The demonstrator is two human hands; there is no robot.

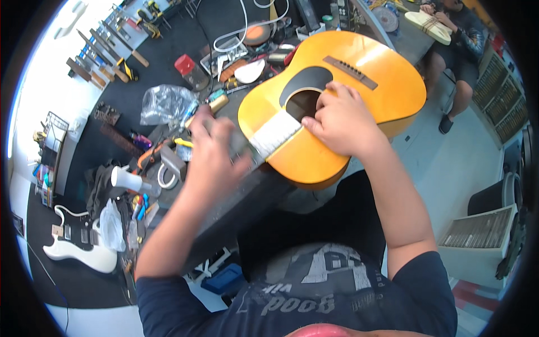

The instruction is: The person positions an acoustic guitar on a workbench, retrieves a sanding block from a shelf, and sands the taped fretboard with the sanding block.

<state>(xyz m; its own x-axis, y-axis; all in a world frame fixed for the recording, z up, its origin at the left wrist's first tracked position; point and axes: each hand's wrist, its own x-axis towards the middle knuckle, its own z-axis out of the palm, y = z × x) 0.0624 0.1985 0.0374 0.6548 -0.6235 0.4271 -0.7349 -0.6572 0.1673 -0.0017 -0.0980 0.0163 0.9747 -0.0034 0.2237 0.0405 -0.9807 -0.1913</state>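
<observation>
An acoustic guitar [387, 73] with an orange-yellow top lies on the dark workbench, its body toward the right and its neck toward my left side. No strings show over its sound hole [301, 104] or bridge [351, 72]. A whitish covering, crossed by thin lines, lies over the fretboard end [276, 133]. My right hand [345, 121] bears on the guitar top, fingers curled and thumb at the sound hole's rim. Over the neck, my left hand [210, 154] is smeared by motion; whether anything is in its fingers cannot be made out.
Bench clutter includes a red-capped jar [191, 72], a clear plastic bag [167, 105], a tape roll [167, 176] and a white-topped bottle [128, 180]. Files [101, 48] hang beyond. A white electric guitar body [84, 253] lies at left. Another person [457, 42] sits at far right holding a pale guitar body [428, 27].
</observation>
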